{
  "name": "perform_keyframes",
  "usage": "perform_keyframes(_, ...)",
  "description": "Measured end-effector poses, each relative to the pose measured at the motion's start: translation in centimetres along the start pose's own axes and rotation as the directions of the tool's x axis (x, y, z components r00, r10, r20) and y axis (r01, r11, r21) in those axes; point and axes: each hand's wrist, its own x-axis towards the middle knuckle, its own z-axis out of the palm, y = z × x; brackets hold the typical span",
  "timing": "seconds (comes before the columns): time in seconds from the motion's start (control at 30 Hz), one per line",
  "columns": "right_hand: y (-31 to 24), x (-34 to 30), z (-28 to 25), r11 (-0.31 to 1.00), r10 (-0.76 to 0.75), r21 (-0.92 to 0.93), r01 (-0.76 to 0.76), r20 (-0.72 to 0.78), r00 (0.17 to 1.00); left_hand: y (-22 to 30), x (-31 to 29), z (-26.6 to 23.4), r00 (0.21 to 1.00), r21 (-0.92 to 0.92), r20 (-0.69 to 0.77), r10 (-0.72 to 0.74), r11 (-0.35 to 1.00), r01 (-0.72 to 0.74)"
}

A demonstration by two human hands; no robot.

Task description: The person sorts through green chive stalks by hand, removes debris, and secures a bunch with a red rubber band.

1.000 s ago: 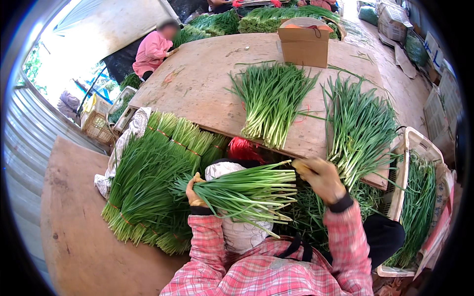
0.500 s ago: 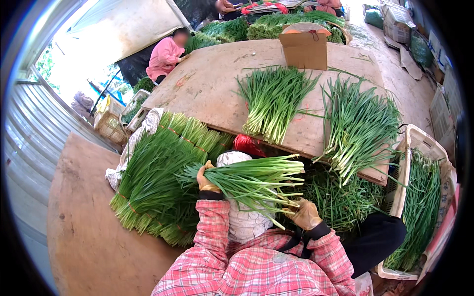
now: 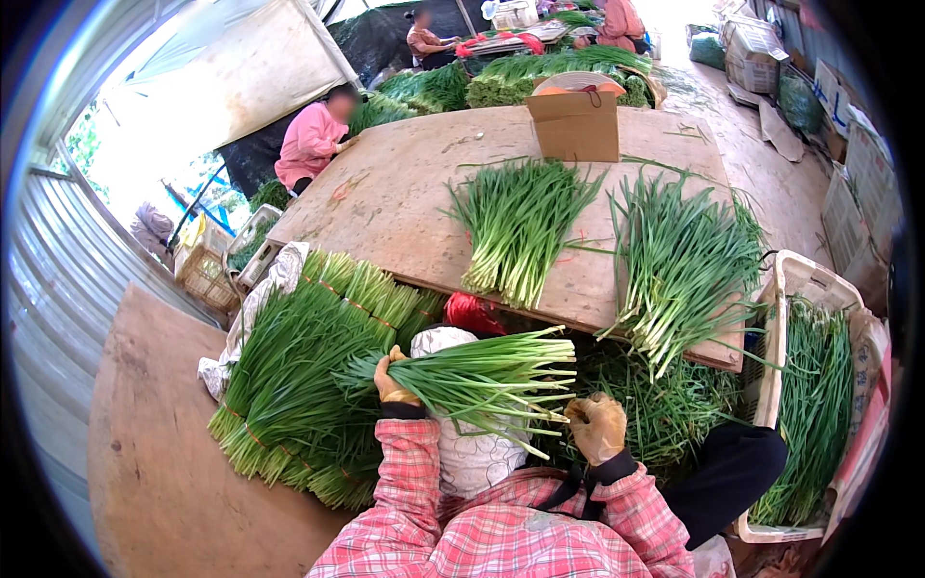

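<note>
In its glove, my left hand (image 3: 395, 378) is closed round the leafy end of a bunch of garlic chives (image 3: 472, 371). The pale stalk ends point right, over a white cloth-covered knee (image 3: 482, 445). Just beside those ends, my gloved right hand (image 3: 597, 426) has its fingers curled in. Whether anything small is in them is hidden. Left of my left hand lies a big stack of chive bundles (image 3: 299, 371) tied with red bands. Under and beyond my right hand are loose green leaves (image 3: 665, 395).
Ahead, a wooden board (image 3: 405, 183) bears two chive piles (image 3: 530, 226) (image 3: 689, 260) and a cardboard box (image 3: 575, 125). A plastic crate (image 3: 771, 371) of greens stands at right. A person in pink (image 3: 313, 140) sits at the board's far left; others work farther back.
My right hand has drawn slightly away from the stalk ends and turned upward, fingers curled. My left hand keeps hold of the bunch. The view has tilted up a little.
</note>
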Motion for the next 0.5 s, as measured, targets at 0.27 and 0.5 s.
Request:
perform_keyframes(0.27,-1.4,0.8,0.6,0.990,-0.060,-0.112,0.082,0.191,0.980,0.5,1.3,-1.4,0.999,0.006,0.038,0.013,1.000,-0.013)
perform_keyframes(0.5,-0.9,1.2,0.3,0.962,-0.227,-0.130,0.239,0.103,0.968,0.6,0.6,-0.5,0.999,-0.004,0.021,-0.044,0.999,0.044)
